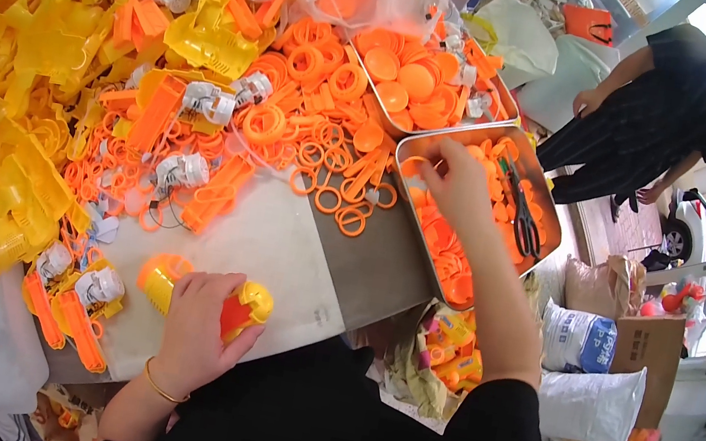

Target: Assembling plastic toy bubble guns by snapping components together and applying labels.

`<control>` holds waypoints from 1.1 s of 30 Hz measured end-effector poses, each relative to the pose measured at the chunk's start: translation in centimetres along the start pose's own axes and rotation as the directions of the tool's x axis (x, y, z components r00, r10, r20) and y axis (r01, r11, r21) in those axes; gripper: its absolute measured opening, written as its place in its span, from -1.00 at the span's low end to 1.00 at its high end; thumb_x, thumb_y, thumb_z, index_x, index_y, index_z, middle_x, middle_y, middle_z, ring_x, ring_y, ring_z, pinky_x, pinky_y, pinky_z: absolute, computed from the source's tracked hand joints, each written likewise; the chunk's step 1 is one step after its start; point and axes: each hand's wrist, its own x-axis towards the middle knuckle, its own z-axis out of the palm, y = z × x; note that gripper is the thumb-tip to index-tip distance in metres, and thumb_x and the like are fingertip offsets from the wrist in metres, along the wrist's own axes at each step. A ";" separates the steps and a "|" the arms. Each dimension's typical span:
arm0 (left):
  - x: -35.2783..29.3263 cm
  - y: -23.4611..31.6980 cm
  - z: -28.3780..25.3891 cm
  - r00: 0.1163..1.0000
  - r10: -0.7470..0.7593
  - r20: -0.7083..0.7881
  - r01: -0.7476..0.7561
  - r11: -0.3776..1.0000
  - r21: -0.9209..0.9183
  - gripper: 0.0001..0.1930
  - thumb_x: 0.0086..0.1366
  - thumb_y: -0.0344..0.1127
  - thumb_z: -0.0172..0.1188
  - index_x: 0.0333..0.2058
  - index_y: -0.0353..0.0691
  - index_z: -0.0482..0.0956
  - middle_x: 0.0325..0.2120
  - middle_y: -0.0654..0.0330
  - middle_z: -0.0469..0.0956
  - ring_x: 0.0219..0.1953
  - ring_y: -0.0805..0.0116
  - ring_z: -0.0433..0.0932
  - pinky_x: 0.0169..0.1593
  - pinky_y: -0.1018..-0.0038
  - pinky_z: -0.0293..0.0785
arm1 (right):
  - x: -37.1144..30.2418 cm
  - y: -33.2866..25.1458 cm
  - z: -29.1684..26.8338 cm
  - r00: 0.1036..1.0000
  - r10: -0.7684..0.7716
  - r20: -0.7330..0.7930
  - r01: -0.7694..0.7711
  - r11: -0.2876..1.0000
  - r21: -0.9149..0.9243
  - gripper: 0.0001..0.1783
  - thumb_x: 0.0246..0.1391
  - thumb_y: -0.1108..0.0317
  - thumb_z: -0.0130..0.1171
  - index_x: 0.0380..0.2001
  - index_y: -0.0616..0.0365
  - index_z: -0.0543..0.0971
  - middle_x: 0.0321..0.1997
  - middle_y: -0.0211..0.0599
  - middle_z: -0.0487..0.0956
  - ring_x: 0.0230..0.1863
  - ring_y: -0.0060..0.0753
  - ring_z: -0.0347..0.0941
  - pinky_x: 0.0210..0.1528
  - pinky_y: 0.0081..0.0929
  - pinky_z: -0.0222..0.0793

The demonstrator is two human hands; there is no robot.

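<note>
My left hand (204,319) is closed around a yellow-and-orange plastic toy body (249,308), held low over the pale work sheet (300,258) on the table. Its rounded yellow end sticks out past my thumb; its middle is hidden by my fingers. Beside that hand, an orange-and-yellow ribbed piece (163,280) shows on the left. My right hand (457,182) reaches into a metal tray (413,221) of small orange plastic parts (438,240). Its fingers are bent together at the tray's left side, and whatever they pinch is hidden. Black-handled scissors (525,221) lie in the same tray.
Yellow plastic shells (18,99) are heaped on the left. Orange rings (335,161) and white motor units (209,103) cover the middle. A second tray (507,106) holds orange discs. Right of the table are a bag of yellow parts (453,349), sacks (584,399) and a standing person (660,113).
</note>
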 end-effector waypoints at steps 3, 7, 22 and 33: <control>-0.9 0.4 0.3 0.994 0.028 -0.110 -0.025 0.999 0.030 -0.34 -0.05 -0.18 0.33 0.01 -0.34 0.32 -0.28 0.08 0.46 -0.22 0.11 0.40 0.02 0.24 0.20 | -4.7 -10.4 2.4 0.956 -0.188 0.226 0.080 0.906 0.416 -0.85 -0.03 0.49 0.20 -0.32 0.18 0.55 -0.39 -0.37 0.59 -0.36 -0.61 0.52 -0.30 -0.63 0.44; 0.9 0.9 0.0 0.995 0.081 -0.049 -0.078 0.995 0.064 -0.29 0.02 -0.09 0.30 0.12 -0.26 0.28 -0.30 0.12 0.46 -0.22 0.13 0.40 0.01 0.22 0.21 | -8.6 -10.4 8.3 0.953 -0.205 0.222 -0.023 0.682 0.731 -0.77 -0.09 0.50 0.26 -0.27 0.14 0.58 -0.31 -0.33 0.59 -0.42 -0.58 0.48 -0.39 -0.62 0.43; -0.9 0.7 0.2 0.977 0.059 -0.207 -0.063 0.998 -0.016 -0.43 0.05 -0.16 0.28 0.05 -0.19 0.39 -0.23 0.14 0.45 -0.18 0.12 0.40 -0.06 0.27 0.24 | -10.1 -11.2 10.3 0.919 -0.387 -0.080 0.323 0.619 0.716 -0.72 -0.10 0.63 0.17 -0.24 0.17 0.57 -0.20 -0.28 0.52 -0.21 -0.43 0.48 -0.24 -0.56 0.45; 0.3 -0.2 0.3 0.964 0.099 -0.249 -0.097 0.995 0.022 -0.38 0.00 -0.24 0.31 0.07 -0.18 0.34 -0.21 0.14 0.46 -0.21 0.18 0.43 -0.07 0.29 0.28 | -8.4 -12.9 5.6 0.813 -0.304 0.497 -0.148 0.718 0.680 -0.54 -0.04 0.47 0.26 -0.03 0.31 0.41 0.03 -0.18 0.49 0.00 -0.38 0.47 -0.01 -0.48 0.40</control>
